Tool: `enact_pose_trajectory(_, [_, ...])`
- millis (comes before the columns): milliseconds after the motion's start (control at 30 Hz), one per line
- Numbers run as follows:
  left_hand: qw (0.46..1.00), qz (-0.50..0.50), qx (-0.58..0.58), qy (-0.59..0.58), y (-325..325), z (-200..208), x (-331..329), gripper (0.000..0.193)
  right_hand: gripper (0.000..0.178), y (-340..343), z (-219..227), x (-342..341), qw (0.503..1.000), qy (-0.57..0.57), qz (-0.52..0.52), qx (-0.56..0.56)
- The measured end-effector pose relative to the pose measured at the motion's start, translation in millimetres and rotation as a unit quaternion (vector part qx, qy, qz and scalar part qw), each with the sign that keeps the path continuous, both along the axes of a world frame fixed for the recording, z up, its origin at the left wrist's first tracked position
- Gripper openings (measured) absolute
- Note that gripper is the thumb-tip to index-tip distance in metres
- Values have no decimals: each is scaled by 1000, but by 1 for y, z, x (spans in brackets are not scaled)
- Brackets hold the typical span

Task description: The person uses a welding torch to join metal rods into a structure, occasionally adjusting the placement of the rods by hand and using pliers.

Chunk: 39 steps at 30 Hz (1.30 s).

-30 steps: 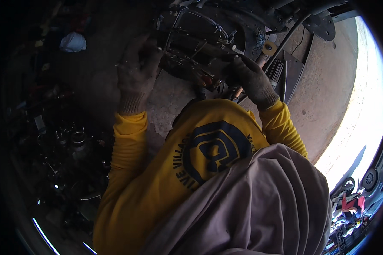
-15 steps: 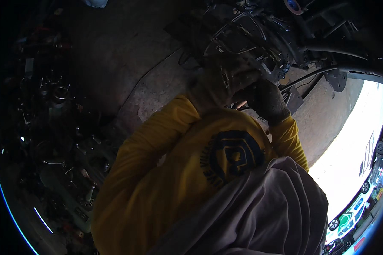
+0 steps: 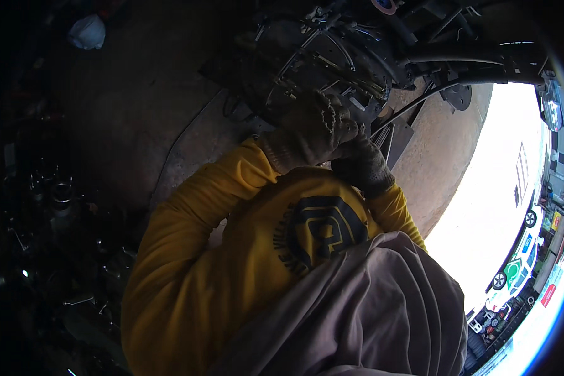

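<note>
Both of my hands wear dark, worn knit work gloves and meet in front of my chest. My left hand is closed, its fingers curled toward the other glove. Pressed against it from the right, my right hand is closed too. Whatever they grip is hidden between the gloves and in shadow. Just beyond them lies a dark mechanical assembly with curved rods, cables and a rounded plate.
Dark metal tubes extend to the right of the assembly. A thin cable runs over the concrete floor. Several metal parts lie at the left, near a whitish bundle farther up. Outside at right stands a white-green car.
The view has shifted, so the assembly and hands appear farther left. My right glove has come up closer against the left one, and the gap between them has narrowed.
</note>
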<state>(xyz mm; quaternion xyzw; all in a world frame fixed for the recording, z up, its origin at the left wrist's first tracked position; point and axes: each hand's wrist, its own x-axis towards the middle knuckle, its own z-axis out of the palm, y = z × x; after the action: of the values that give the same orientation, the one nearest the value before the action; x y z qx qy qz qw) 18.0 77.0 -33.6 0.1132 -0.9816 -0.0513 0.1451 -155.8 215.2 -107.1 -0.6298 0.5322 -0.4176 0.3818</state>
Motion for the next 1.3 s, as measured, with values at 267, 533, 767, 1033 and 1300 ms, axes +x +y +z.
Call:
enact_pose_trajectory(267, [954, 13, 78, 289, 2, -33, 4, 38, 45, -8, 45, 9, 993, 105, -47, 7])
enact_pose_trajectory(533, [924, -119, -34, 362, -16, -12, 24, 55, 37, 2, 53, 20, 842, -367, -212, 335])
enact_pose_trajectory(767, [911, -284, 236, 185, -26, 13, 13, 63, 29, 77, 78, 5, 910, -215, -241, 261])
enact_pose_trajectory(1033, [958, -4, 187, 217, -50, 53, 4, 50, 27, 58, 71, -94, 932, -23, -342, 116])
enact_pose_trajectory(1300, [988, -68, 137, 11, -75, 37, -68, 34, 26, -133, 2, -191, 936, 314, -110, -110])
